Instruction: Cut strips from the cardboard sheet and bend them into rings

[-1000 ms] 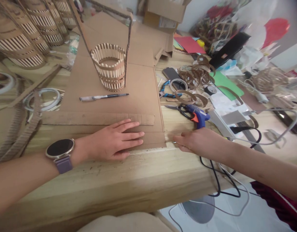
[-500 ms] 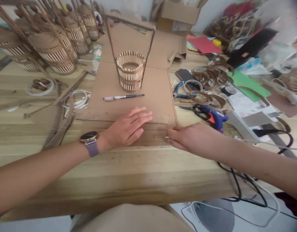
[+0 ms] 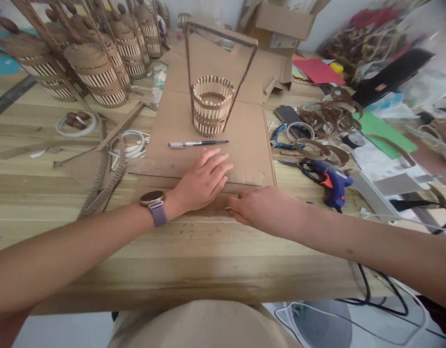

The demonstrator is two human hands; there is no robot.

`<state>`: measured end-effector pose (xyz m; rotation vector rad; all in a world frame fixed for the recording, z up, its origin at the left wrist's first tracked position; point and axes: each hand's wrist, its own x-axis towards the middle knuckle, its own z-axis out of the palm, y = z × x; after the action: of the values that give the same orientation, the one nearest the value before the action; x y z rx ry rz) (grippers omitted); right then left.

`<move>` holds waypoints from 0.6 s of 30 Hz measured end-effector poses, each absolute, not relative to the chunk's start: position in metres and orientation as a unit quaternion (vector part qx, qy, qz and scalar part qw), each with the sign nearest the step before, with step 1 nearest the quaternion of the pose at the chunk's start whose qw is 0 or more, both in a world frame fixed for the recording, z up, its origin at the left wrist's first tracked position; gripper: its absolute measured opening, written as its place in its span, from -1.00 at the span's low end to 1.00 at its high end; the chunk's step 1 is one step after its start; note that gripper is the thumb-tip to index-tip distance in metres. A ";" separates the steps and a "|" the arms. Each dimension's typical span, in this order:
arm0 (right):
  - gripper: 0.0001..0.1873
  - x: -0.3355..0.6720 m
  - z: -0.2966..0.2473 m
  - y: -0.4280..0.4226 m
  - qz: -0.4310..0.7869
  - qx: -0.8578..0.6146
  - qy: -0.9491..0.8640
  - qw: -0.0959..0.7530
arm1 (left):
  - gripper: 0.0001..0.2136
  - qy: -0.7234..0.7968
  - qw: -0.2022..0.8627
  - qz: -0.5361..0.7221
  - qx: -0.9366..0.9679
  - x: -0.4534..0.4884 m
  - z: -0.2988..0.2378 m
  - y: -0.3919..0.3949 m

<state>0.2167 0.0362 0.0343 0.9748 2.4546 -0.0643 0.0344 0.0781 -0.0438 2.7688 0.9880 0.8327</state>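
My left hand point(image 3: 204, 181), with a watch point(image 3: 154, 203) on its wrist, lies with fingers stretched out, pressing on brown cardboard point(image 3: 250, 137) near its front edge. Just to the right, my right hand point(image 3: 257, 205) is pinched closed low over the front cardboard strip point(image 3: 157, 181). A small pale, shiny tip pokes out between its fingertips; the rest of that object is hidden. Beyond my hands, a capped pen point(image 3: 199, 143) lies crosswise on the cardboard. Behind it stands a round slatted basket point(image 3: 213, 106) with a tall square handle.
Several lidded slatted lanterns point(image 3: 96, 72) crowd the back left. Rolls of white tape point(image 3: 127, 143) and corrugated strips point(image 3: 99, 181) lie at left. On the right are a blue glue gun point(image 3: 334, 181), scissors point(image 3: 299, 166), pliers point(image 3: 278, 136), curled strips point(image 3: 312, 113) and a cardboard box point(image 3: 281, 21).
My right hand has slid left along the front strip, closer to my left hand. The left hand stays pressed on the cardboard. The whole view has shifted slightly.
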 end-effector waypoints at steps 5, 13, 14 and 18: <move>-0.77 0.207 0.037 0.036 -0.016 0.366 0.889 0.274 | -0.66 0.340 0.028 0.252 0.905 0.037 -0.048 0.078; -0.74 0.220 0.041 0.036 -0.012 0.368 0.874 0.316 | -0.64 0.345 0.000 0.214 0.914 0.037 -0.050 0.074; -0.75 0.226 0.041 0.036 -0.016 0.377 0.868 0.323 | -0.64 0.345 0.001 0.215 0.914 0.037 -0.051 0.074; -0.70 0.254 0.041 0.032 -0.016 0.384 0.864 0.324 | -0.66 0.347 -0.005 0.228 0.910 0.037 -0.053 0.074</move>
<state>0.2539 0.0320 0.0412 1.0081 2.2669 -0.0430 0.0371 0.0745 -0.0535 2.8667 1.0930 0.7186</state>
